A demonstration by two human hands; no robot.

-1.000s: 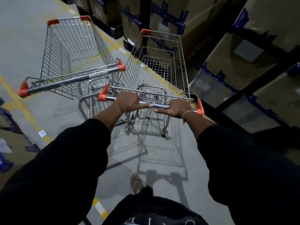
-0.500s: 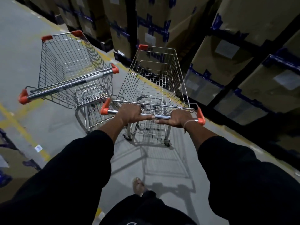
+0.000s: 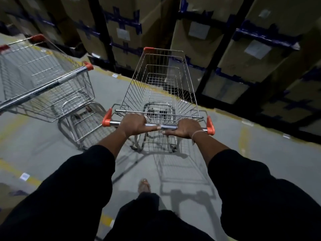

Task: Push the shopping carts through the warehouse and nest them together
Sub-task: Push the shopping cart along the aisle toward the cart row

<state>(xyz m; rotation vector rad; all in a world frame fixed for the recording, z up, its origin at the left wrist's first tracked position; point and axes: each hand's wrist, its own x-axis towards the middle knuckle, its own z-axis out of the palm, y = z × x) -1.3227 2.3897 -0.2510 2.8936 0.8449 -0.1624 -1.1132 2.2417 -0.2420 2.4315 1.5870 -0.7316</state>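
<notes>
Right now both hands are wrapped around the chrome handle bar of the near shopping cart (image 3: pixel 160 94): the left hand (image 3: pixel 132 125) closed over the bar towards its left orange end cap, the right hand (image 3: pixel 186 128) closed over it towards the right cap, forefingers nearly meeting at the middle. This cart stands on the grey concrete floor (image 3: pixel 260 153) with its nose aimed at the racking of cardboard cartons (image 3: pixel 199 42), close to the yellow floor line (image 3: pixel 121 77) that runs along the foot of the rack.

The second shopping cart (image 3: pixel 43 80) stands to the left, its basket skewed away and its lower frame just beside the near cart's left rear corner; the two are side by side, not in line, so nesting is not yet begun.

The risks, as I judge them: pushed straight on, the near cart's nose would strike the cartons. Swung left too tightly, its rear corner could catch the other cart's lower frame and shove that cart off. A sandalled foot (image 3: pixel 144 185) is close behind the rear wheels and could be clipped if the cart is pulled back.
</notes>
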